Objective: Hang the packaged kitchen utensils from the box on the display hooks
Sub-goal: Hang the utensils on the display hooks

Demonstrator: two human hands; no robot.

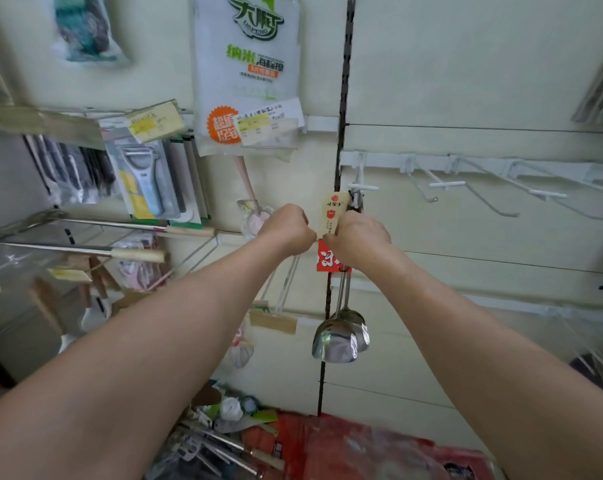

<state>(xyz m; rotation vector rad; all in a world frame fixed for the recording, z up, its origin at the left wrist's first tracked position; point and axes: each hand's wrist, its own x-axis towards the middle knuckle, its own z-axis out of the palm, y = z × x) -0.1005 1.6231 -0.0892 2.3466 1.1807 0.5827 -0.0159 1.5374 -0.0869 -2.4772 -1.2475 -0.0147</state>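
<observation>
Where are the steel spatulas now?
Head view, centre: steel spatulas hang beside the black rail, below the left hand and right hand pinching their card tag.

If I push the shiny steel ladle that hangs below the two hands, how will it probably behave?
The shiny steel ladle looks rigid and bowl-heavy, so it would likely swing, not bend. Its polished surface may be slippery. The beige paper card above it, pinched by the left hand and right hand, looks thin and might tear.
</observation>
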